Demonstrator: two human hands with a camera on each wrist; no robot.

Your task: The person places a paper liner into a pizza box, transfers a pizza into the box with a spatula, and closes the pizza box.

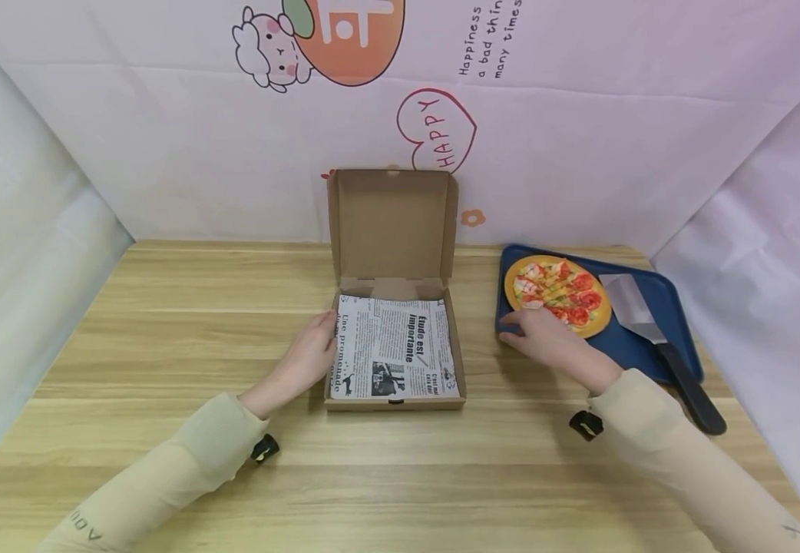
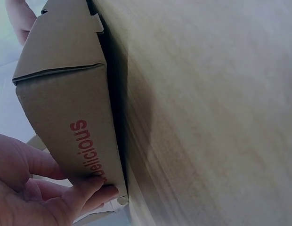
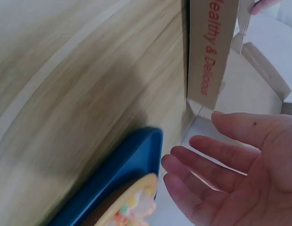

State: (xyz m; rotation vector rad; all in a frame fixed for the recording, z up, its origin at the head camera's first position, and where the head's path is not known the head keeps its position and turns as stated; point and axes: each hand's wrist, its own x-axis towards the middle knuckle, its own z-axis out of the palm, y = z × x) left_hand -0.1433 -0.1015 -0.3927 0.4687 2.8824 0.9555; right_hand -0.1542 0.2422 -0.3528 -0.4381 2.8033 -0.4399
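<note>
An open cardboard pizza box (image 1: 395, 405) stands with its lid (image 1: 393, 223) upright at the back and a newsprint-style paper sheet (image 1: 400, 346) lining its base. My left hand (image 1: 310, 349) grips the box's left side wall; in the left wrist view, fingers lie against the outside, over red lettering, while another digit passes behind the top edge. Over the front left part of a blue tray (image 1: 672, 299) hovers my right hand (image 1: 545, 334), fingers loosely extended and holding nothing. Just behind it on the tray lies a pizza (image 1: 557, 288), its front edge partly covered by the hand.
On the tray's right side rests a spatula (image 1: 631, 307), its black handle (image 1: 693, 392) reaching past the tray's front edge. The wooden table (image 1: 186, 322) ends at a printed cloth backdrop (image 1: 580, 153), with white cloth at both sides.
</note>
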